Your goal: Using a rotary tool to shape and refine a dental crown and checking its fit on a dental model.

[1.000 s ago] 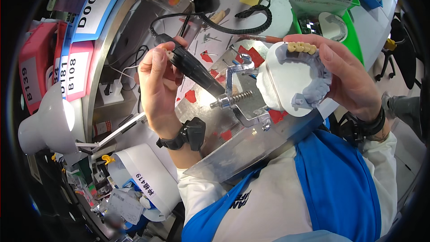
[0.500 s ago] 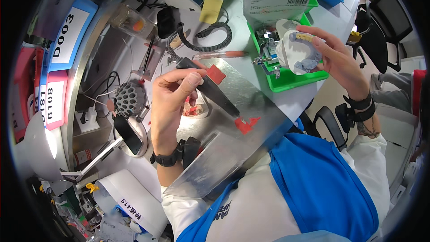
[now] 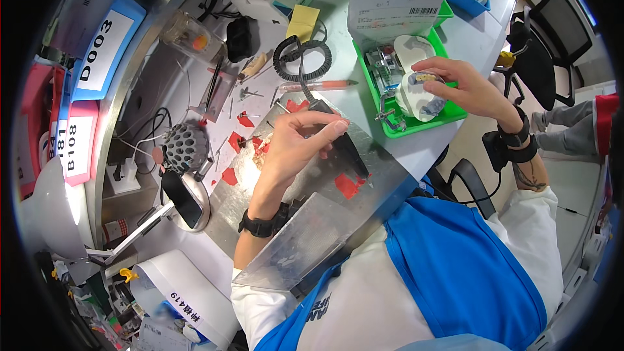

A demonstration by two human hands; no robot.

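Note:
My left hand (image 3: 302,146) is closed in a pinch around a black corded handpiece (image 3: 350,155), whose tip points down and toward me beside a red wax piece (image 3: 346,186) on the metal work plate (image 3: 390,175). Over at the right, my right hand (image 3: 465,88) grips a white and grey plaster dental model (image 3: 416,101) between thumb and fingers. Yellowish teeth (image 3: 426,77) show on the model. It sits at the green tray (image 3: 432,123), next to a metal articulator (image 3: 387,114). My fingers hide part of the model.
Red wax scraps (image 3: 229,176) and small metal instruments lie left of my left hand. A coiled black cable (image 3: 279,65) and a brush-like pen (image 3: 318,84) lie behind. A clear shield (image 3: 296,247) stands near my body. Papers (image 3: 393,6) lean behind the tray; a lamp (image 3: 185,198) stands left.
My right hand has lowered the dental model onto the green tray. My left hand has moved right with the handpiece, uncovering red wax scraps behind it.

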